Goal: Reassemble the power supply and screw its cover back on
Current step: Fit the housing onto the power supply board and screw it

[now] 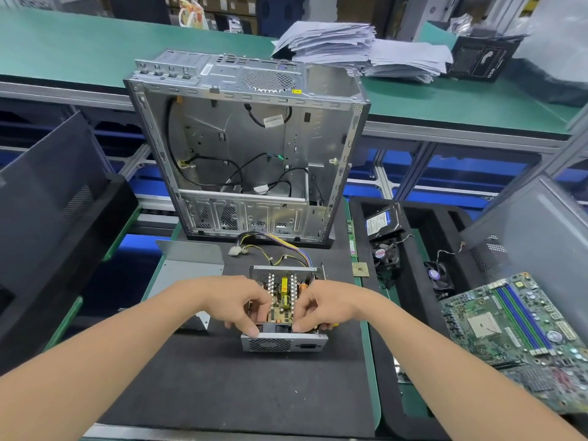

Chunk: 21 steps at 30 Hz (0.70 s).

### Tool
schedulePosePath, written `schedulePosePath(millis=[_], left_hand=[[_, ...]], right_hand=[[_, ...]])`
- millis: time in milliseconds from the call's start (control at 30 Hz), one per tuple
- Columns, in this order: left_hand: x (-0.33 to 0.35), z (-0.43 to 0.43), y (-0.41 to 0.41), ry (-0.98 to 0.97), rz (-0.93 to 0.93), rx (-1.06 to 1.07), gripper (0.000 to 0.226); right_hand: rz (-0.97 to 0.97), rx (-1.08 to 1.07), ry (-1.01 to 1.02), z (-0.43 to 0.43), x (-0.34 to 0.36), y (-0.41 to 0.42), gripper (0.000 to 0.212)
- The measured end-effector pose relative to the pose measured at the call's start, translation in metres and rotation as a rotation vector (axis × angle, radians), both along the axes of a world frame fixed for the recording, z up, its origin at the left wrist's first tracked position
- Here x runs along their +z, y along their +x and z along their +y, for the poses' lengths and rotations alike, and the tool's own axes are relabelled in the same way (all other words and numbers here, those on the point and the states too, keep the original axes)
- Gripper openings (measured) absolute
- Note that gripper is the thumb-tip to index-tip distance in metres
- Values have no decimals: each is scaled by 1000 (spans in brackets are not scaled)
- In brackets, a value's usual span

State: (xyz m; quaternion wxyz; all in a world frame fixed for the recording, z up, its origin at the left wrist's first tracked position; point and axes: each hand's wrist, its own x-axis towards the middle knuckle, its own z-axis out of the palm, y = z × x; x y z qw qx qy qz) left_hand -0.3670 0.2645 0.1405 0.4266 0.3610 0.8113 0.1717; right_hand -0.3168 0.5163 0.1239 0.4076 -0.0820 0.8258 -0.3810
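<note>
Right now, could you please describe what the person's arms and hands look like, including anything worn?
Both forearms are bare, with no sleeves in view. The left hand and right hand wear no gloves, and I see no rings, watch or bracelet.

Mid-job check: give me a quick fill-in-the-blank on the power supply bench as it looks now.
1. The power supply rests on a ____ mat.
2. Its loose cover lies to the ____ of it.
3. The left hand and right hand ____ grip it.
Missing words: black; left; both.
</note>
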Motion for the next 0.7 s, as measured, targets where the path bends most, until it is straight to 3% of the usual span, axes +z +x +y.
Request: schedulePosePath(millis=[167, 333, 500, 700], left_hand=[[8, 11, 1, -113, 194, -116, 16], [12, 45, 4, 74, 451, 0, 10], [-3, 74, 12, 200, 436, 116, 11], [-22, 82, 17, 208, 423, 170, 12]], right_hand=[[-98, -41, -92, 27, 5, -5, 16], [170, 31, 96, 39, 2, -8, 4], [490, 75, 237, 36, -9, -5, 10], [400, -92, 42, 46, -26, 10, 9]])
